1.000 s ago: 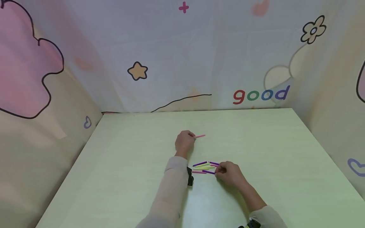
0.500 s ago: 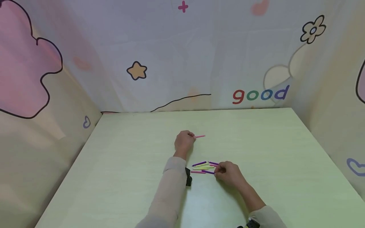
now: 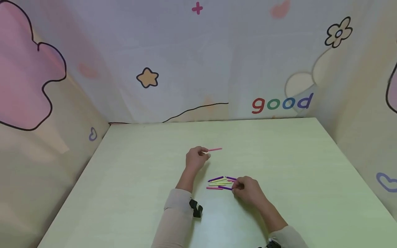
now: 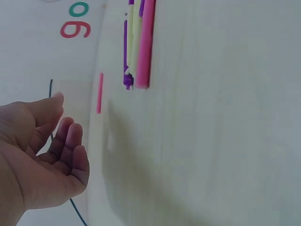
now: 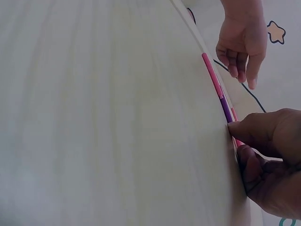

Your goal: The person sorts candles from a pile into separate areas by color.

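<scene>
My left hand (image 3: 196,159) hovers at the near left end of a lone pink stick (image 3: 215,149) on the table. In the left wrist view its fingers (image 4: 74,136) are loosely bent, with a gap between them and that pink stick (image 4: 100,93). Closer to me lies a loose cluster of thin sticks: purple (image 3: 225,188), yellow (image 3: 220,183) and pink (image 3: 214,188). My right hand (image 3: 248,189) pinches around the cluster's right ends. Its thumb (image 5: 242,128) meets the purple stick (image 5: 226,109) in the right wrist view; the stick ends inside the hand are hidden.
The sticks lie on a pale green table (image 3: 139,179). Behind it hangs a printed cloth wall (image 3: 186,44), with cloth sides at left and right. A black wrist mount (image 3: 196,208) sits at the left cuff.
My left hand has let go of the lone pink stick and drawn back slightly down and left, its fingers spreading. The right hand stays at the cluster.
</scene>
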`<state>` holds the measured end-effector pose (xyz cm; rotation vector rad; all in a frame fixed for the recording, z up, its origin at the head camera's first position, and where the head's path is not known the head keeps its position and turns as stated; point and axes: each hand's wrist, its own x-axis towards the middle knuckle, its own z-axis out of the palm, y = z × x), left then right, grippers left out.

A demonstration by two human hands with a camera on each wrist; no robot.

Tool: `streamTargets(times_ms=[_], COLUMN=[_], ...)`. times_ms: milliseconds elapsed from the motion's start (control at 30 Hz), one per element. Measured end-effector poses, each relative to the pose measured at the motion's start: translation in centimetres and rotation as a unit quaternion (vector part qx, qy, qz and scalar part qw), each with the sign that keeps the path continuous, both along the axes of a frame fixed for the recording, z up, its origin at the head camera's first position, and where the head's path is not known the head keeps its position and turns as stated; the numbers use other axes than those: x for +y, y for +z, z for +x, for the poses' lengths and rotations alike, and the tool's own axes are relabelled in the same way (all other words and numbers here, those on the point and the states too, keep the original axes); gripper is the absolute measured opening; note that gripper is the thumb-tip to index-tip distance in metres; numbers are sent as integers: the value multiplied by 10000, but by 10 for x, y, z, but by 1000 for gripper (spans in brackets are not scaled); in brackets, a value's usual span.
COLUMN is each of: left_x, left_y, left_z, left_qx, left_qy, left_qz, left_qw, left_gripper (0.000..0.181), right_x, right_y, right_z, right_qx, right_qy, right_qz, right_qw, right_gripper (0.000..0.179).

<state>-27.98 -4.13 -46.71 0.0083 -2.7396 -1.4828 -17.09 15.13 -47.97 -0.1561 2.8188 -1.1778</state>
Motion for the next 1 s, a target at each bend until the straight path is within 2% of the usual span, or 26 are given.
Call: streamTargets(times_ms=[233, 467, 767, 1000], left_x=[-12, -19, -23, -25], left_y=[4, -3, -4, -2], left_z=[22, 41, 62, 71], left_qx=[144, 185, -39, -321], left_qy=[-109, -405, -764, -1084], left_qz=[317, 427, 496, 485], left_qw=[9993, 9981, 9958, 9924], left_gripper=[16, 18, 20, 19], right_x=[0, 0, -1, -2], right_y=[2, 2, 1, 1], right_z=[1, 0, 1, 1], right_qx=[-46, 41, 45, 33], right_qy=[-33, 58, 17, -19], right_qz=[2, 11, -23, -40], right_qw=[10000, 10000, 10000, 10000], right_gripper=[9, 10, 10, 9])
